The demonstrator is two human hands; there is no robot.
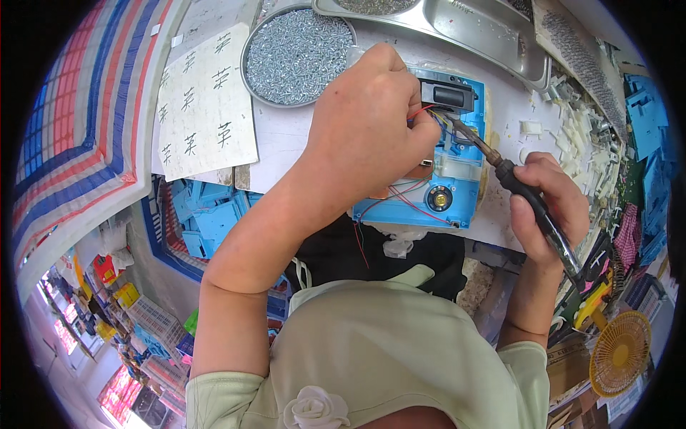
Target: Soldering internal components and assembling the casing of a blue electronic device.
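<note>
- While the right hand (554,207) had its fingers and thumb curled around the black handle of a soldering iron (524,189), the metal tip poked out up and to the left of that grip. It was held well back from the tip, probably because that end gets very hot.
- The left hand (371,107) was up and left of the right one, bent over, with its finger and thumb close to a red wire (420,111). I could not tell if it pinched the wire, because the hand hid its own fingertips.
- The blue plastic case (466,204) lay open, partly under the left hand and to the left of the right hand's grip. It sat between the two, likely so both could reach it.
- A black plastic box (448,96) was just right of the left fingers. The hot tip was just below it, and I could not tell if they touched.
- A round speaker (439,199) sat in the case, below the left hand.
- A round dish (286,105) of tiny silver pins (296,57) was up and left of the left hand, and white plastic bits (572,139) lay above the right hand, maybe put aside to leave room for the case.
</note>
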